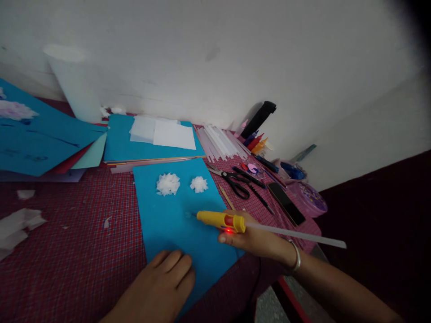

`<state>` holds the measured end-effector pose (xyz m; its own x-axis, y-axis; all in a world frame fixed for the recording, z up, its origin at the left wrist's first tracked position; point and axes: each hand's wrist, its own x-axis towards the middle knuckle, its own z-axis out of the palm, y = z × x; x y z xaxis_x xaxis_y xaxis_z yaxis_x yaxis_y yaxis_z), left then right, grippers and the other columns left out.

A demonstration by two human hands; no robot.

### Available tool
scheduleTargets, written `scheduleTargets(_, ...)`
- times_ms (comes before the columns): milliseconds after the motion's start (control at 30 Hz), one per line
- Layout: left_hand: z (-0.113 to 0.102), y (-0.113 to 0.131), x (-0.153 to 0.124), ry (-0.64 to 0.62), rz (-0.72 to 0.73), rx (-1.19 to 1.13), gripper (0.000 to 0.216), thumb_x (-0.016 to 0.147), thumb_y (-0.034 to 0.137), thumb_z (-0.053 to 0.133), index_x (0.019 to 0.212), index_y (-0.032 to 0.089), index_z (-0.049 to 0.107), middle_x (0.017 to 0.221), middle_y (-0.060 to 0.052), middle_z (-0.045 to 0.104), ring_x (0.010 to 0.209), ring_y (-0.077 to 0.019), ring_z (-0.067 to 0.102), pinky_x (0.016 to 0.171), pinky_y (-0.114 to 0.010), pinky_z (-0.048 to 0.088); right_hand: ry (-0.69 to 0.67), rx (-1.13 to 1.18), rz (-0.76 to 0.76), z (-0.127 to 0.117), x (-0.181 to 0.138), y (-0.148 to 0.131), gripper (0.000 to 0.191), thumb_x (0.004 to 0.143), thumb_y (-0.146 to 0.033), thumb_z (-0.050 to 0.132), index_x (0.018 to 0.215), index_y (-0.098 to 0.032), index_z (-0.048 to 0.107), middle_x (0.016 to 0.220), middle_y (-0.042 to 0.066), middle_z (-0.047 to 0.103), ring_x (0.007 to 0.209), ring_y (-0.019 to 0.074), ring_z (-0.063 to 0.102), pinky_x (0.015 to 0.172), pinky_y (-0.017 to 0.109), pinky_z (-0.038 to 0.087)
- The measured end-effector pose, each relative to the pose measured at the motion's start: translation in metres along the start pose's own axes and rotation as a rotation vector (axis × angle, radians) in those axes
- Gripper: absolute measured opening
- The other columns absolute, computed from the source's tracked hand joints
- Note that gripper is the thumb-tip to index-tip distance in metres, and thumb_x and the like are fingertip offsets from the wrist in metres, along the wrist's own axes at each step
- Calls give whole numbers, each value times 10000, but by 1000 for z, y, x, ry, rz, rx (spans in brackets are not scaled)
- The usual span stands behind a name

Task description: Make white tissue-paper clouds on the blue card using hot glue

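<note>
My right hand grips a yellow glue gun with a red light lit and a clear glue stick sticking out behind. Its nozzle points left, just over a blue paper sheet on the red checked cloth. My left hand lies flat, fingers together, pressing the sheet's near edge. Two white tissue flowers, the smaller one to the right, sit on the sheet's far part.
Black scissors, a pen, a black phone, glue bottles, white paper strips and a purple box crowd the right. Blue sheets with white paper lie behind, more coloured paper at left. Tissue scraps at left. The wall is close behind.
</note>
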<state>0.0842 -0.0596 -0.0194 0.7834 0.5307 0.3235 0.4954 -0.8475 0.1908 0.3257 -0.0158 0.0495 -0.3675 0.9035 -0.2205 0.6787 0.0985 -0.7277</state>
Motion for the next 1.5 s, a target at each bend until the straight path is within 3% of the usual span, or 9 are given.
scheduleTargets(233,2,-1,-1,15,-6,-21,146,873,155,491,901,214,622,925,-9,653,824,-189,554,750,-333,411,28,-15,35,4,0,4,455,727,-597,648,810,-152,609,647,-11,447,558,120,399,482,247,350)
scheduleTargets(467,1,0,-1,-30,-2,-6,194,862,107,457,896,211,618,914,-9,657,802,-195,556,729,-342,418,-26,36,-33,-1,2,-2,387,766,-538,647,834,-159,617,687,-5,480,587,120,408,501,241,367)
scheduleTargets(600,1,0,-2,-33,-12,-17,187,858,110,465,888,216,616,916,-5,658,801,-197,563,719,-344,422,-18,61,31,0,4,0,401,771,-543,639,803,-144,616,625,-25,434,546,103,379,462,227,336)
scheduleTargets(767,1,-2,-2,-41,-9,-36,183,870,137,464,902,218,624,918,-11,655,821,-197,557,738,-343,420,-38,78,61,0,4,-1,433,771,-534,645,960,-145,654,619,-33,428,537,96,357,447,217,315)
scheduleTargets(933,-3,-1,0,-52,-14,-38,198,874,131,453,881,219,630,904,-10,657,815,-196,558,744,-345,420,-16,58,-16,-2,4,0,360,811,-493,621,947,-161,653,652,-19,453,560,103,366,462,219,337)
scheduleTargets(1167,-2,-2,0,-46,-7,-49,186,874,129,467,889,215,631,919,-10,663,816,-193,566,748,-345,418,-65,114,-1,-1,2,5,452,812,-518,614,1093,-164,637,624,-23,461,532,109,360,453,231,318)
scheduleTargets(1333,-3,-3,0,-64,-11,-42,161,858,136,495,891,217,630,928,-9,667,817,-198,569,741,-346,422,-20,81,-78,-4,2,2,341,820,-491,614,919,-165,626,690,-3,506,576,112,402,496,233,358)
scheduleTargets(1500,-1,-3,0,-63,2,-35,185,849,112,477,893,212,626,913,-17,669,791,-203,563,712,-353,424,-58,112,-43,-3,4,1,324,820,-481,617,867,-160,599,634,-35,470,531,88,381,465,219,327)
